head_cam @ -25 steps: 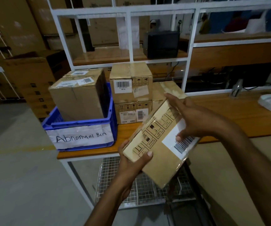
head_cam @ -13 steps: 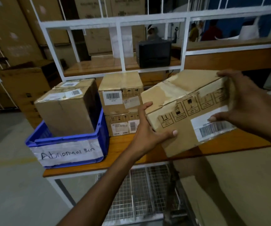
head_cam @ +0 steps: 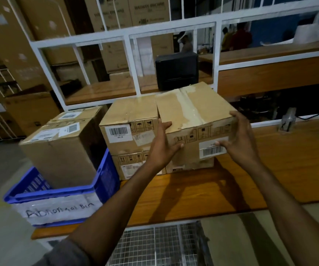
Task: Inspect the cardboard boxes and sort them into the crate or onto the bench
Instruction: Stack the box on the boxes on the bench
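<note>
1. Dim warehouse bay: wooden surface [head_cam: 202, 192] w/ white frame [head_cam: 131, 64] behind it, big cartons stacked beyond.
2. Held box [head_cam: 195, 116] is at back-centre of the surface, on top of a lower box [head_cam: 190, 166]. Its left end is against the two-box stack [head_cam: 129, 129]. Can't tell if its full wt is down yet.
3. Left hand [head_cam: 164, 148] is clamped on the front-left corner, thumb on top, fingers on the front face. Right hand [head_cam: 240, 139] is clamped on the right end, fingers over the top edge, thumb by the barcode label [head_cam: 211, 148].
4. Key relation: the box lies straight ahead betw. both hands, neither nearer. Its long axis runs left-right, approx. parallel to the surface's back edge. The barcode face points at the person; the taped seam faces up, crossing the short way.
5. Judgement: this one looks sorted to the surface, not the bin. Next is probably letting go. The left hand has little room beside the stack, so it could nudge the box askew.
6. Outward: blue crate [head_cam: 106, 181] marked "Abnormal Bin" sits at the surface's left end w/ a carton [head_cam: 62, 154] inside. A black unit [head_cam: 176, 72] is on the shelf behind, wire mesh [head_cam: 154, 244] below the front edge.
</note>
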Demonstrator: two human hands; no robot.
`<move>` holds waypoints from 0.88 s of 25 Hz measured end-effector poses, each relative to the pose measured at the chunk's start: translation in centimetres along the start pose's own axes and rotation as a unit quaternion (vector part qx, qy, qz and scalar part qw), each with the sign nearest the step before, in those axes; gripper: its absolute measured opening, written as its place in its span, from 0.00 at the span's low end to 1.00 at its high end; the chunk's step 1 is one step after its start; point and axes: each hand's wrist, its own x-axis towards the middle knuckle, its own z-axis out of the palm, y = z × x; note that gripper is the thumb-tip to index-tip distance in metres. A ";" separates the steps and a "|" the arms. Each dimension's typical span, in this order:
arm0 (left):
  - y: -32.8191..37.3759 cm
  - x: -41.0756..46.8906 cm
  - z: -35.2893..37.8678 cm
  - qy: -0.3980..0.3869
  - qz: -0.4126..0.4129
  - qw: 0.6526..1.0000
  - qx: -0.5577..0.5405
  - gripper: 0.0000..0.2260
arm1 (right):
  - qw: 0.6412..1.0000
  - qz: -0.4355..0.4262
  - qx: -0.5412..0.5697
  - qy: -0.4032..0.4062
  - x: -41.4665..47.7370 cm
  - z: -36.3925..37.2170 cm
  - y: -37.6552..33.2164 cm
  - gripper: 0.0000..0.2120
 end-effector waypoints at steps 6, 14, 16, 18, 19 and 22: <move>-1.6 3.2 0.4 0.054 0.040 0.985 0.158 0.26 | 0.998 0.018 -0.027 -0.053 3.8 3.7 4.1 0.51; -4.2 7.4 -1.2 0.041 0.066 0.909 0.409 0.33 | 0.989 -0.043 -0.101 -0.100 7.1 5.7 5.3 0.50; -4.6 8.5 -1.6 0.027 0.050 0.906 0.420 0.34 | 0.989 -0.040 -0.106 -0.097 7.5 6.3 5.5 0.50; -4.9 9.3 -1.9 0.011 0.035 0.911 0.411 0.35 | 0.989 -0.034 -0.109 -0.094 8.0 6.7 5.5 0.49; -5.0 9.6 -2.0 0.008 0.037 0.910 0.412 0.34 | 0.989 -0.034 -0.111 -0.095 8.3 6.9 5.6 0.49; -5.2 9.9 -2.1 0.027 0.051 0.900 0.432 0.35 | 0.987 -0.033 -0.123 -0.097 8.9 7.4 5.8 0.50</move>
